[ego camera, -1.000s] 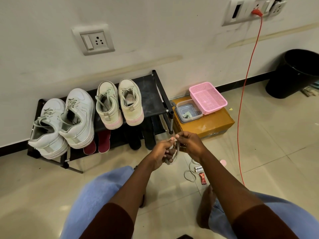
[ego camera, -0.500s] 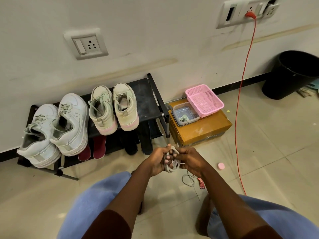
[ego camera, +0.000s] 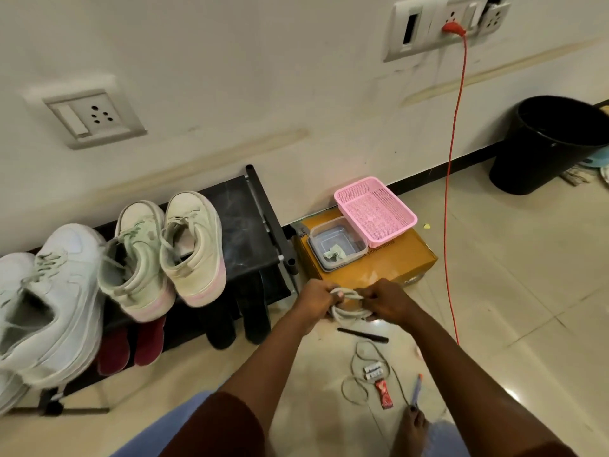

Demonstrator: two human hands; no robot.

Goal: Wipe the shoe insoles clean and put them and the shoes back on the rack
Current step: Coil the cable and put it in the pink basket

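Two hands: left (ego camera: 314, 300) and right (ego camera: 390, 300), fingers of both clenched round a white coil (ego camera: 350, 312), low before the right end of the rack (ego camera: 245, 225).
Step, likely: bundling the coil; no insole in hand yet.
Doing it well: keep loops even, pinch the crossing, tuck the loose end.
Shoes: cream pair (ego camera: 194, 249) and white pair (ego camera: 56, 291) on the top shelf.
Pointing: toes to the wall, heels frontward; long axes across the shelf, white pair skewed rightward.
Insoles: cannot tell; perhaps the red shapes (ego camera: 148, 338) below.
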